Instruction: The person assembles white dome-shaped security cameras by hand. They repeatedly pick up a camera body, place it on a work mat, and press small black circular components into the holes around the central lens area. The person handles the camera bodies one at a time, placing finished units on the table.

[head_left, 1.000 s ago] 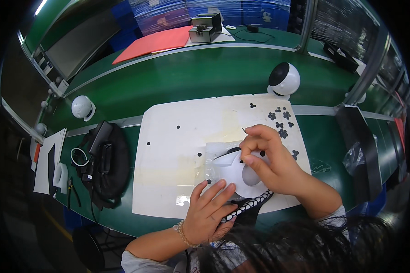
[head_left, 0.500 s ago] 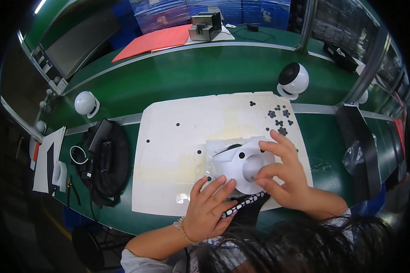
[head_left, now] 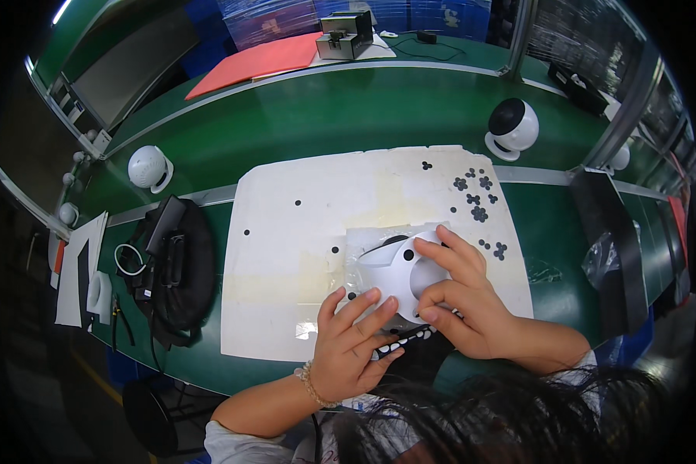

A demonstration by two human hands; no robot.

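Observation:
A white rounded plastic shell (head_left: pixel 394 288) with a wide round opening lies on clear plastic film. A black dot (head_left: pixel 408 254) sits on its upper face. My left hand (head_left: pixel 356 340) rests spread fingertips by the shell's near left edge. Between its thumb and lower fingers is a black strip with white round spots (head_left: pixel 404 342). My right hand (head_left: pixel 468 298) is over the shell's right side, thumb and index finger pinched at the rim of the opening. Whatever is in that pinch is too small or hidden to name. Its other fingers reach over the shell's top.
A white board (head_left: pixel 278 271) carries scattered black dots and clusters (head_left: pixel 479 213). White round devices on stands, one at left (head_left: pixel 150 168) and one black-faced at right (head_left: pixel 512 127), stand behind. Left are a black bag (head_left: pixel 184 271) and pliers (head_left: pixel 121 319); right, a black tray (head_left: pixel 609 255).
My right hand has shifted slightly left over the shell, its pinch moving from inside the opening to the near rim. Its upper fingers now lie nearer the shell's top. The view has tilted slightly.

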